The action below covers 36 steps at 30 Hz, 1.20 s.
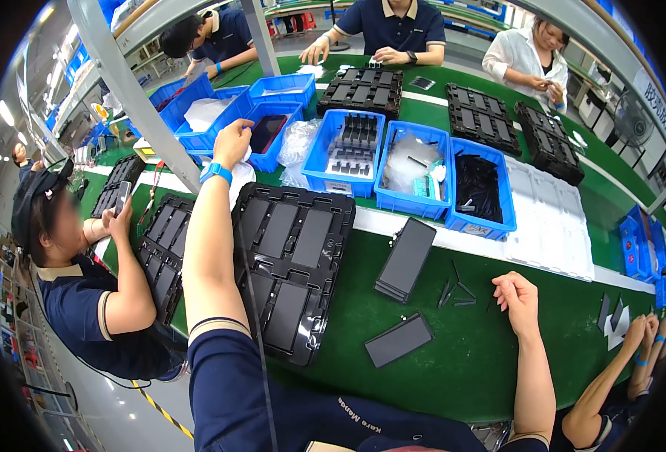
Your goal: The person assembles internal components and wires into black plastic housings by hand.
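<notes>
My left hand (232, 145), with a blue wristband, is stretched far forward beside a blue bin (280, 156) holding a dark flat panel (268, 133) with a reddish edge. Its fingers are bent together, and what they grip, if anything, is hidden. Over the green table my right hand (517, 292) has its fingers curled in; anything held there is too small to name. Several thin black strips (461, 290) lie left of it. Nearby are a stack of dark rectangular panels (408, 258) and a single panel (399, 340).
A black tray (316, 324) of dark panels lies below my left forearm. Blue bins of black parts (483, 184), plastic bags (414, 169) and slotted pieces (346, 154) line the middle. A white sheet (548, 218) lies right. Co-workers sit left, opposite and right; a metal post (133, 90) rises at left.
</notes>
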{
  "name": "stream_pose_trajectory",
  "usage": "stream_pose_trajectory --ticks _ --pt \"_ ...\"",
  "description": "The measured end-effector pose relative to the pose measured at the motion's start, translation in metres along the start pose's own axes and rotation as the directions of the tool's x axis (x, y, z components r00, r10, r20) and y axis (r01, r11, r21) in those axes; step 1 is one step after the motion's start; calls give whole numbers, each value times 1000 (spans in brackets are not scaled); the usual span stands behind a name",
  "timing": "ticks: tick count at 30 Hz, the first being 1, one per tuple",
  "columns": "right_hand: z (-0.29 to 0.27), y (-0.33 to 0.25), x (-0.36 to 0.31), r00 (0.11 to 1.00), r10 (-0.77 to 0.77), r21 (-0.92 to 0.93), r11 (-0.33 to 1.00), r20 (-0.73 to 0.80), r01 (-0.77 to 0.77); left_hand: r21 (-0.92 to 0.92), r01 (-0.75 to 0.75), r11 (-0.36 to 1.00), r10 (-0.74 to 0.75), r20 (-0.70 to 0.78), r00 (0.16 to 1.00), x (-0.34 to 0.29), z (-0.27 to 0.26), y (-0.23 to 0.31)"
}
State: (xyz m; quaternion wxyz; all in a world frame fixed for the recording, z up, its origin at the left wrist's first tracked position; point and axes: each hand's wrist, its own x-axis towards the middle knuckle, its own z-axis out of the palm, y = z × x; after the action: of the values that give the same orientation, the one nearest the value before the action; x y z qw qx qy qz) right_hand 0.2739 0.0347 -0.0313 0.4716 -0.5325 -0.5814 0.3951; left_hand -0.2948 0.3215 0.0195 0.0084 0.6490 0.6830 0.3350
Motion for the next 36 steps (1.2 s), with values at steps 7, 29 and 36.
stream_pose_trajectory --ticks 7,29,36 --pt "1 -2 0 1000 -10 -9 1000 6 10 -76 10 997 -21 -149 989 25 -27 7" --pt "2 -3 -1 1000 4 -5 1000 1 -4 -549 104 830 -461 -567 683 51 3 49" --pt "4 -6 1 1000 8 5 1000 19 -8 -310 100 945 -172 -213 962 25 8 3"
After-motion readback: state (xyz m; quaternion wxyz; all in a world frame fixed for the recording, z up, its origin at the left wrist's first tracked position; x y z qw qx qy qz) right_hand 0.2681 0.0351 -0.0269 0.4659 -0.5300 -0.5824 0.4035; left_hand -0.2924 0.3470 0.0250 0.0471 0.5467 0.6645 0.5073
